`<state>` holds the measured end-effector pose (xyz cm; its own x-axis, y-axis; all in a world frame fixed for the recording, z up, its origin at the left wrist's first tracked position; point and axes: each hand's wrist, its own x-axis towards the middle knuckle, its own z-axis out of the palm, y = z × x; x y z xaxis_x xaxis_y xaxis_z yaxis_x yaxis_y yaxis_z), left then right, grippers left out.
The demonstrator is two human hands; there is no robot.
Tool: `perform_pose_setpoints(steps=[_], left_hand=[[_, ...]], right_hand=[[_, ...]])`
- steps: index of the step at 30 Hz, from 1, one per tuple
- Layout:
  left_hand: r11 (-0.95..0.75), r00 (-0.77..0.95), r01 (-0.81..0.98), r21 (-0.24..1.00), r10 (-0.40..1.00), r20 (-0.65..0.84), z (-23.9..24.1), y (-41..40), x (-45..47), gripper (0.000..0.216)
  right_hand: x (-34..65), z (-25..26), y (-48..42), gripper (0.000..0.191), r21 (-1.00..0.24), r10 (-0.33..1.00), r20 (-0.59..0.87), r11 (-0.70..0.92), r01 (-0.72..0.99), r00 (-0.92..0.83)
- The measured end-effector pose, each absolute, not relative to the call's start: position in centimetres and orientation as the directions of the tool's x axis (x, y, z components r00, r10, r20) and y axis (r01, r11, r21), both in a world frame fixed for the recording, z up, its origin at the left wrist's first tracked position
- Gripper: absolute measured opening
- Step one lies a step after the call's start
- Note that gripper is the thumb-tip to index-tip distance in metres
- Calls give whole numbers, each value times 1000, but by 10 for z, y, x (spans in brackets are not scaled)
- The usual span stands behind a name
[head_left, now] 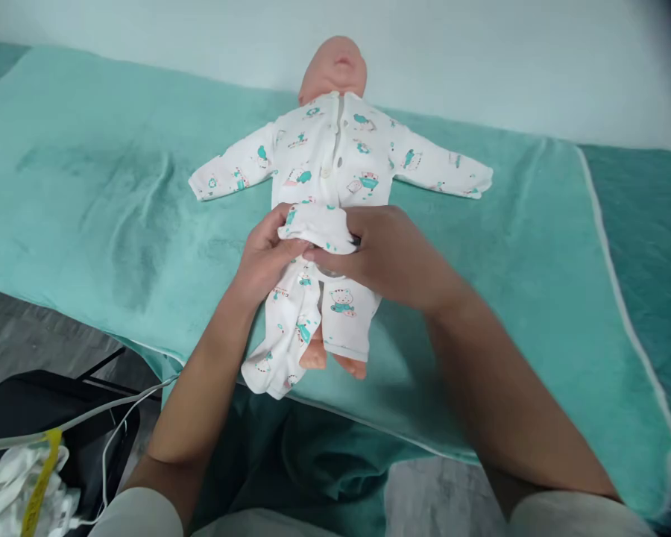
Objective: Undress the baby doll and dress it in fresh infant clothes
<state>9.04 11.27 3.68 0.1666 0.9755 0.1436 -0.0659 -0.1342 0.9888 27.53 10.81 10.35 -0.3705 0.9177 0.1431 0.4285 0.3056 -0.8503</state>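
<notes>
A baby doll (335,67) lies on its back, dressed in a white printed jacket (363,156) with its sleeves spread to both sides. Over the doll's lower body I hold a pair of white printed baby trousers (342,317), their waistband bunched between my hands. My left hand (268,253) pinches the left side of the waistband. The right side is gripped by my right hand (383,250), thumb pointing inward near the left thumb. One trouser leg hangs loosely toward the table edge. The doll's feet (314,355) show below; how the trousers sit around its legs is hidden.
A green blanket (117,194) covers the table, its near edge hanging down in front of me. At the lower left, a black seat (11,403) carries a crumpled white bundle (0,492) with a yellow strap and pale cables. A pale wall (481,67) stands behind the table.
</notes>
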Motion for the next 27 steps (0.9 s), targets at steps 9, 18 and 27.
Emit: perform_pose_setpoints(steps=[9,18,27], left_hand=[[-158,290,-162,974,936,200,52,105,89,51],[-94,179,-156,983,976,122,43,107,93,59],[-38,215,-94,995,975,58,40,107,94,53]], right_hand=[[285,66,107,10,-982,973,182,172,-79,-142],[276,80,98,28,-938,954,104,188,292,-280],[281,64,110,25,-986,976,156,146,-75,-149]])
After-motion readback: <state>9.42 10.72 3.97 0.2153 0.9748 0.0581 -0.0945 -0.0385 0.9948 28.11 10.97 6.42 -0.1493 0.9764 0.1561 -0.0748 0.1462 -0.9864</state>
